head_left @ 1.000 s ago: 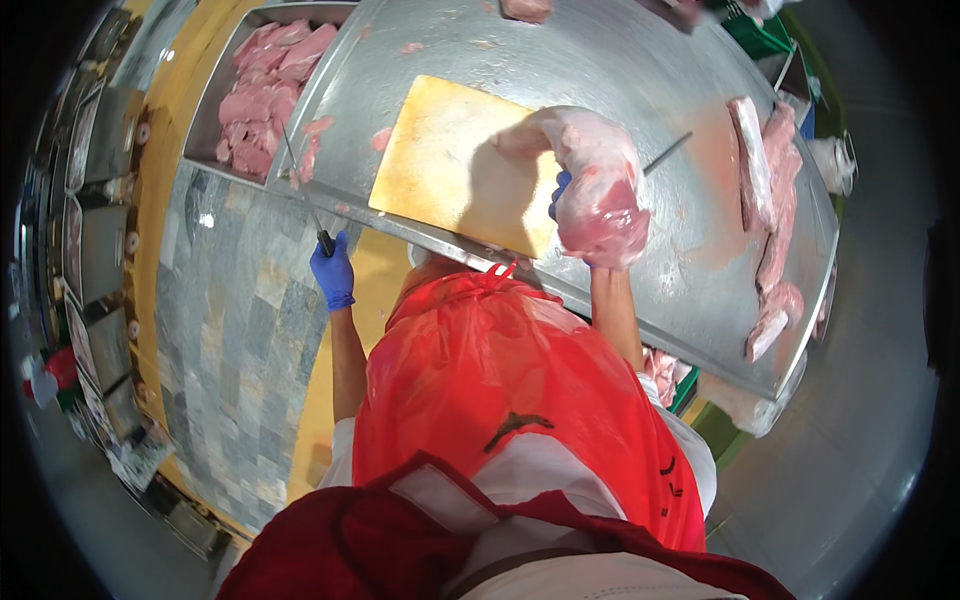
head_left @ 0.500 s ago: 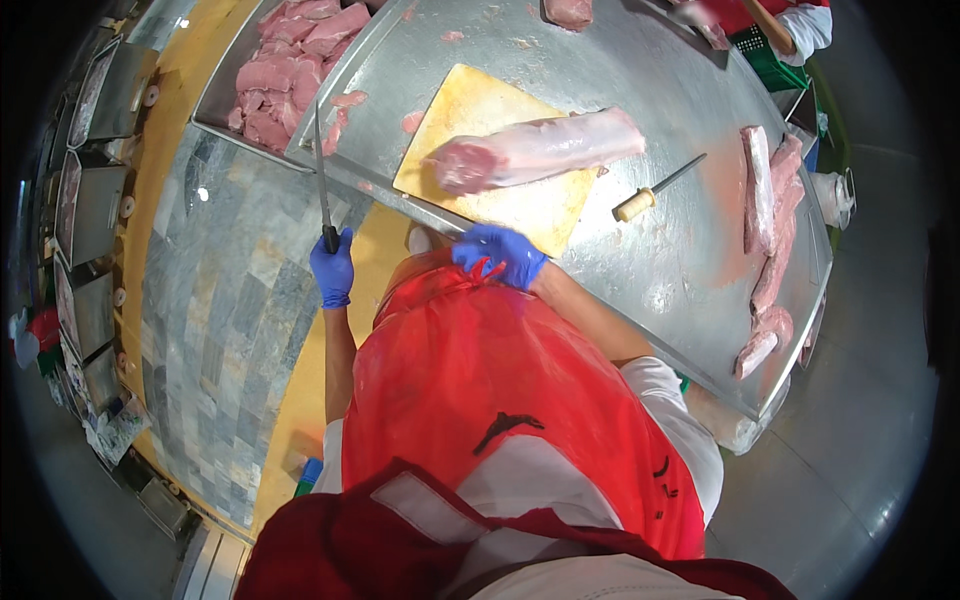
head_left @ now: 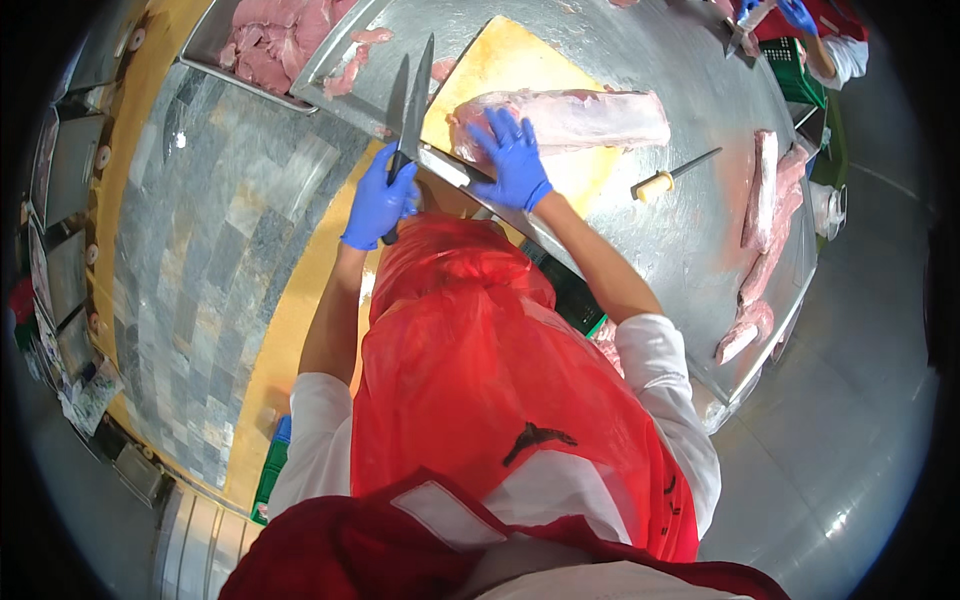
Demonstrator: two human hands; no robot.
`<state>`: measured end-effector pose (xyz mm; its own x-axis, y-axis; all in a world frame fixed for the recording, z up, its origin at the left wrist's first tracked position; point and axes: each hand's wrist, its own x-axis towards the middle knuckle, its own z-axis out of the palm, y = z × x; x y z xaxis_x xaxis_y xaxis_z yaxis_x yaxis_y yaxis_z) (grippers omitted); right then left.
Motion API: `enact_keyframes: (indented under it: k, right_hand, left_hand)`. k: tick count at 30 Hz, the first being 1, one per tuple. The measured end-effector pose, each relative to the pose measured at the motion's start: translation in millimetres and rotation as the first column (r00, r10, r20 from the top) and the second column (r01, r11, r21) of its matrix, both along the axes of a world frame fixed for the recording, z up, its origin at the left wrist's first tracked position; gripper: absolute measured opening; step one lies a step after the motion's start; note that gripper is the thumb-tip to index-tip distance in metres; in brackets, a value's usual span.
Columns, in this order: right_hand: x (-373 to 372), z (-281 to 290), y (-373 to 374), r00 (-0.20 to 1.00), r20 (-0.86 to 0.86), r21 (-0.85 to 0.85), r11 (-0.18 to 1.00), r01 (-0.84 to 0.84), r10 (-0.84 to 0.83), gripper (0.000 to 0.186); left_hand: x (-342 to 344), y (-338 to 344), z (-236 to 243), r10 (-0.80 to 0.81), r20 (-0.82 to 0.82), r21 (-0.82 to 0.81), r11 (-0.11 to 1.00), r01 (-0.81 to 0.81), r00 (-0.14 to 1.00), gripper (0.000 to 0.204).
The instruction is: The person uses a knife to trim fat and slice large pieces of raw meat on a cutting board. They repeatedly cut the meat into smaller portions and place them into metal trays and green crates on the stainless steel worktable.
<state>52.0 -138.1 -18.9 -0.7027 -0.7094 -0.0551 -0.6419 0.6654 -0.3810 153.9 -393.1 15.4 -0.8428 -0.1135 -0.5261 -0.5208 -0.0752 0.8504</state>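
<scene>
In my blue-gloved left hand (head_left: pixel 375 205) is a long knife (head_left: pixel 417 100) with a black handle, its blade pointing up and away beside the cutting board. My right hand (head_left: pixel 514 168), gloved in blue too, has its fingers spread at the near left end of a long pale piece of meat (head_left: pixel 600 118); the fingertips overlap the meat. That piece lies across a yellow cutting board (head_left: pixel 510 52), its right end reaching past the board. To the right rests a tool with a pale handle (head_left: pixel 655 186) and a thin dark shaft.
A metal tray (head_left: pixel 208 62) heaped with pink meat (head_left: pixel 280 35) stands far left, and scraps (head_left: pixel 350 72) lie nearby. Long meat strips (head_left: pixel 763 190) line the right side of the steel table (head_left: pixel 680 270). At upper right are a co-worker's gloved hand (head_left: pixel 797 15) and a green crate (head_left: pixel 795 75).
My right hand has left the apron front and reached forward to the meat, fingers spread. My left hand brought the knife rightward, nearer the board. The view has shifted slightly.
</scene>
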Motion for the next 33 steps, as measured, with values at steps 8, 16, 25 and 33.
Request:
enact_keyframes:
  k: [8,16,25,33]
  right_hand:
    - [-6.4,-3.2,41.6,0.895,0.315,-0.579,0.683,0.445,-0.316,0.051]
    - [11.3,6.7,52.3,0.601,0.737,-0.369,0.929,-0.022,0.307,0.033]
    - [-50.2,-27.9,77.6,0.993,-0.118,-0.303,0.953,-0.021,-0.016,0.062]
    - [-38.3,-33.7,92.3,0.998,-0.059,-0.430,0.903,0.000,-0.028,0.058]
  left_hand:
    - [-4.3,49.8,65.7,-0.031,0.023,0.227,0.974,0.025,0.999,0.065]
    - [17.0,104.4,71.9,0.093,0.084,0.129,0.986,-0.104,0.992,0.062]
    - [12.4,151.7,90.9,0.077,0.204,-0.063,0.996,-0.065,0.976,0.062]
    - [-10.8,149.6,67.9,0.004,0.154,-0.185,0.982,0.025,0.988,0.061]
